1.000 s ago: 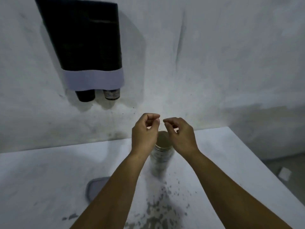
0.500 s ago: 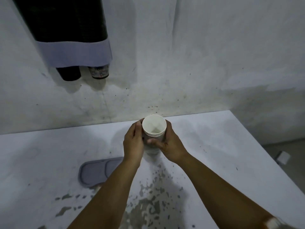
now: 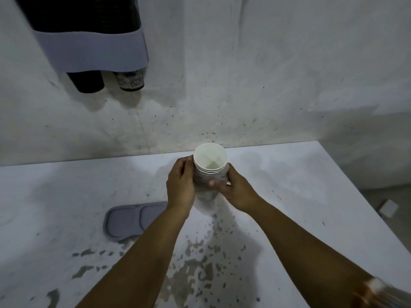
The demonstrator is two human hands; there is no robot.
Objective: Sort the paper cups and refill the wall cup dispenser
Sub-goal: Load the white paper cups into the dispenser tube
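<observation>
We hold the cup stack (image 3: 210, 172) upright over the table (image 3: 289, 185), left hand (image 3: 180, 182) and right hand (image 3: 233, 187) wrapped round its sides. To load well, we should keep the rims nested square and lift it level toward the dispenser (image 3: 89, 36), matching the patterned cup (image 3: 130, 80) beside the black cup (image 3: 86, 82).

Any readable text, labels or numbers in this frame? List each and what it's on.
None legible.
Patterned cup hanging from the wall dispenser: dark print, too blurred to read.
Stack of paper cups held by left hand and right hand: grey pattern outside, unreadable.
Grey tray: no marking.
</observation>
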